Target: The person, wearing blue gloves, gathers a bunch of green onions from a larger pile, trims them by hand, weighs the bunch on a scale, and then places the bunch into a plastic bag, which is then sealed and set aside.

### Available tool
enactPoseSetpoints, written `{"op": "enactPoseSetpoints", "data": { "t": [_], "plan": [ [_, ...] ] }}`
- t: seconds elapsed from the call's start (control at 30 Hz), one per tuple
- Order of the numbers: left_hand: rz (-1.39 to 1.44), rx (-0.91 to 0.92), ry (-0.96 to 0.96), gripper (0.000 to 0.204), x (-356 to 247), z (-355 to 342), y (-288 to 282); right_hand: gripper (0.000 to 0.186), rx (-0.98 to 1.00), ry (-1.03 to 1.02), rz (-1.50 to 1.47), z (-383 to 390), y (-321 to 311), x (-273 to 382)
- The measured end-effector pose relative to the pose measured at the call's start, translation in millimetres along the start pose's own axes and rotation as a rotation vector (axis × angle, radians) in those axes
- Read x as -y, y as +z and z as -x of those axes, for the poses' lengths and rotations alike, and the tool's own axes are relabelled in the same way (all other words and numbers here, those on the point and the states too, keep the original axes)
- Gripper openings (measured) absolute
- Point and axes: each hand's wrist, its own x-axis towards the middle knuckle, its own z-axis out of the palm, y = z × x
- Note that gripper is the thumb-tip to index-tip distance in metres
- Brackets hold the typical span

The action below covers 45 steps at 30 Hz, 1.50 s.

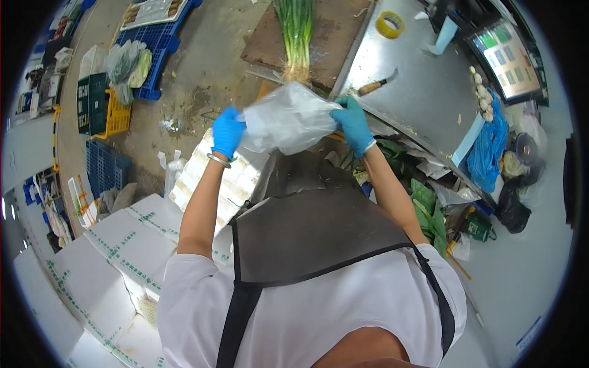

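Observation:
Between my two gloved hands a clear plastic bag (288,119) is stretched out in front of my apron. My left hand (228,132), in a blue glove, is closed on the bag's left edge. On the other side my right hand (354,124), in a blue-green glove, pinches the bag's right edge. The bag looks puffed and creased, with nothing visible in it. Just beyond it lies a bunch of green onions (297,37), roots toward me, on a brown board (264,38). The bag's far edge overlaps the root ends.
A metal table (417,80) on the right bears a curved knife (377,84), a yellow tape roll (390,24), a screen (506,58) and garlic bulbs (483,95). Blue bags (491,147) hang at its edge. White boxes (116,245) stand left; crates (105,165) lie beyond.

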Motion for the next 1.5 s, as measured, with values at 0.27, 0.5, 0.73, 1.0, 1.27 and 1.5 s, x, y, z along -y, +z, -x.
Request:
{"op": "enactPoseSetpoints", "data": {
  "t": [0.27, 0.5, 0.73, 1.0, 1.27, 1.5],
  "plan": [
    [1.007, -0.286, -1.168, 0.011, 303.3, 37.4, -102.7, 0.019, -0.146, 0.135, 0.006, -109.0, 87.9, 41.5],
    [0.218, 0.007, -0.531, 0.064, 226.3, 39.8, -49.3, 0.027, -0.048, 0.314, -0.176, -147.2, 181.8, 23.5],
    [-0.061, -0.37, -0.214, 0.051, 97.6, -44.4, -47.1, 0.027, 0.432, 0.248, 0.053, -109.8, 308.0, 100.9],
    [0.944, 0.564, -0.516, 0.017, 105.6, -59.8, -167.7, 0.08, 0.675, 0.317, 0.42, -253.8, 202.9, 39.6],
    [0.931, 0.126, -1.018, 0.038, 100.2, -107.8, -155.0, 0.144, -0.343, 0.574, 0.803, -463.2, 171.6, -70.3],
    [0.705, -0.073, -1.101, 0.039, 108.6, -183.8, -116.6, 0.117, -0.527, 0.568, 0.902, -476.3, 205.8, -103.2]
  ]
}}
